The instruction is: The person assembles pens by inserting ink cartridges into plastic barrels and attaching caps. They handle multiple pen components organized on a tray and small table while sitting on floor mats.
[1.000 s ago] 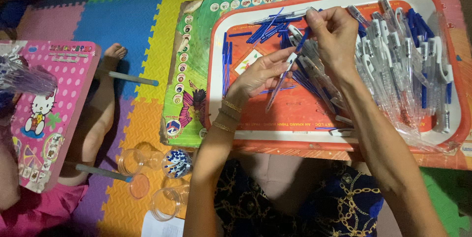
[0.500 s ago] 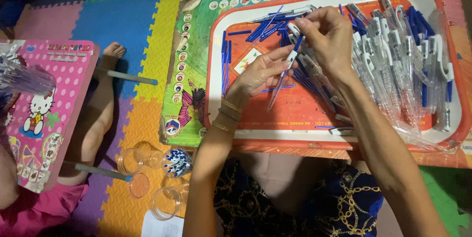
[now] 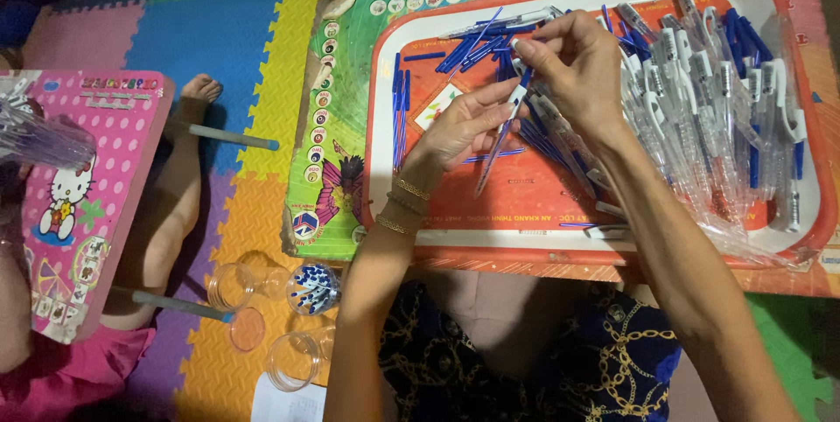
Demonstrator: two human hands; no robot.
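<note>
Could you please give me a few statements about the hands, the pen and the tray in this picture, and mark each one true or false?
1. Both hands hold one pen over the tray. True: the left hand and the right hand grip the pen above the red-rimmed tray.
2. The tray lies bare. False: clear pen barrels are heaped at its right and loose blue refills lie at its left.
3. The left wrist bears gold bracelets. True: the bracelets ring it.
4. The small cup of blue caps stands inside the tray. False: the cup stands on the foam mat, outside the tray.
</note>
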